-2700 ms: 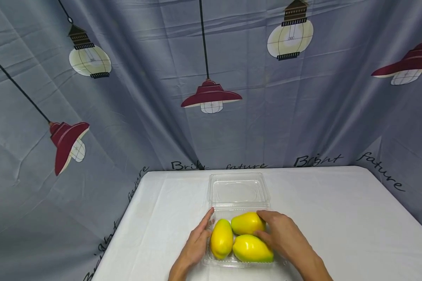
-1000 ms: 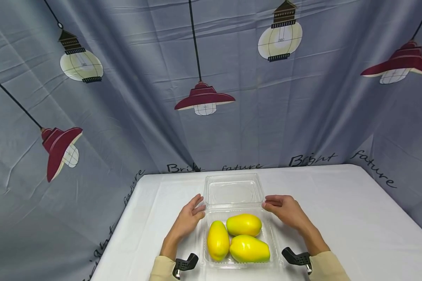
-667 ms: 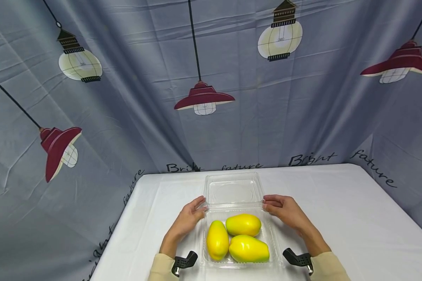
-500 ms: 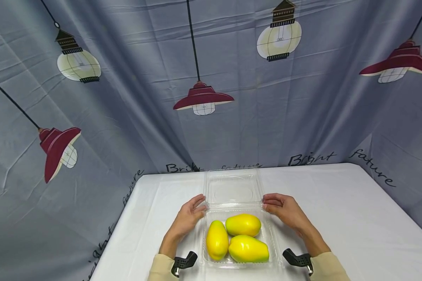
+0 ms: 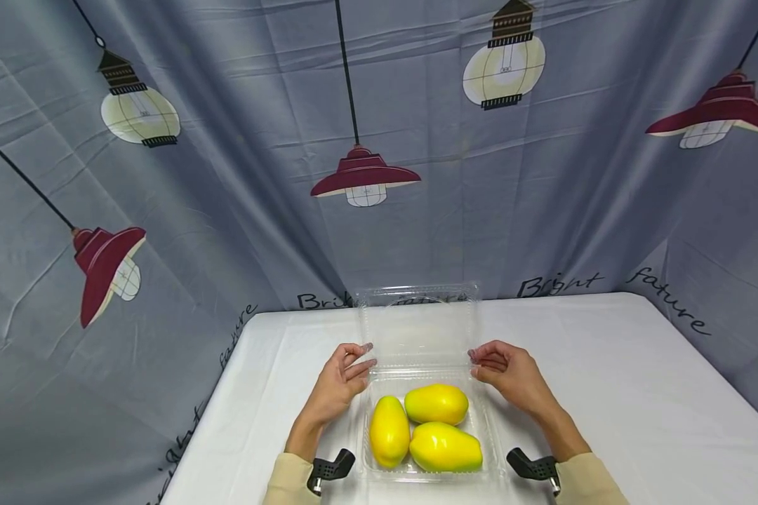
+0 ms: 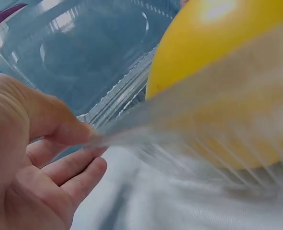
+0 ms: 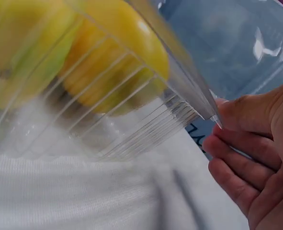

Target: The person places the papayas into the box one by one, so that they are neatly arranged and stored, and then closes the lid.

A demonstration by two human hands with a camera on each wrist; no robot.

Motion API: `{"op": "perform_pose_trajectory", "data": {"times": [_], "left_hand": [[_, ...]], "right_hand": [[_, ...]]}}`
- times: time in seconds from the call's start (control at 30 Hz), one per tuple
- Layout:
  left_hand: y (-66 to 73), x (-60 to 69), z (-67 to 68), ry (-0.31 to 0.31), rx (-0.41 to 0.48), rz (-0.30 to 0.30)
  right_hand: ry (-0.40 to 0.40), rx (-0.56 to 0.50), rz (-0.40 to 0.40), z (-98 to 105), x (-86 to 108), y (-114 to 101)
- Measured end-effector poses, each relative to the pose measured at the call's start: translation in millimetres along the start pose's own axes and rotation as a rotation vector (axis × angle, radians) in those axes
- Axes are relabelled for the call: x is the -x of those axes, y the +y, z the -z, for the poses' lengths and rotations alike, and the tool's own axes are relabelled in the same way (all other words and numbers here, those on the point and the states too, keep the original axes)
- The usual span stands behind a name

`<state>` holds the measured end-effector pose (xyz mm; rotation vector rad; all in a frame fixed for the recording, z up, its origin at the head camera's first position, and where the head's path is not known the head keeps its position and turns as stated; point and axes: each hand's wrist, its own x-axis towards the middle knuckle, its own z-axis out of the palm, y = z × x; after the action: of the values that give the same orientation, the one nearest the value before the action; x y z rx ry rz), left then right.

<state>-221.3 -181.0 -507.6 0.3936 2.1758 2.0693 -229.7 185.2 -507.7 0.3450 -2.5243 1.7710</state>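
Note:
A clear plastic clamshell container (image 5: 489, 456) lies on the table with three yellow mangoes in its base: one upright at left (image 5: 389, 431), one behind (image 5: 436, 404), one in front (image 5: 446, 447). Its lid (image 5: 420, 330) is tilted up at the back, hinged to the base. My left hand (image 5: 335, 382) is at the left hinge corner; in the left wrist view its thumb and fingers pinch the rim corner. My right hand (image 5: 514, 375) is at the opposite corner, thumb and forefinger pinching the plastic edge in the right wrist view.
A white cloth (image 5: 606, 393) covers the table. Behind it hangs a grey-blue curtain (image 5: 259, 210) printed with lamps and lettering. Black wrist mounts (image 5: 331, 468) sit at both sleeves.
Earlier the right hand was on the mangoes; both hands then went to the hinge corners. The lid has risen from lying flat to standing tilted. The mangoes stay in place.

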Motion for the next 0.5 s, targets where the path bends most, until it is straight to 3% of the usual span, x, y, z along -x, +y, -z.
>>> {"op": "perform_pose_trajectory", "data": {"times": [0.17,0.27,0.4,0.5], "left_hand": [[2.9,-1.7,-2.9,-0.008,-0.042,-0.041],[4.8,-1.4,-4.8,0.01,-0.09,-0.072],[6.5,0.8,-6.8,0.046,-0.172,-0.105],[7.1,3.0,-8.0,0.06,-0.235,-0.117]], "right_hand": [[0.008,0.105,0.039,3.0,3.5,-6.0],[0.016,0.119,0.007,8.1,8.5,-11.9],[0.033,-0.02,-0.066,17.5,18.4,-26.4],[0.05,-0.166,-0.07,24.3,29.2,-43.0]]}}
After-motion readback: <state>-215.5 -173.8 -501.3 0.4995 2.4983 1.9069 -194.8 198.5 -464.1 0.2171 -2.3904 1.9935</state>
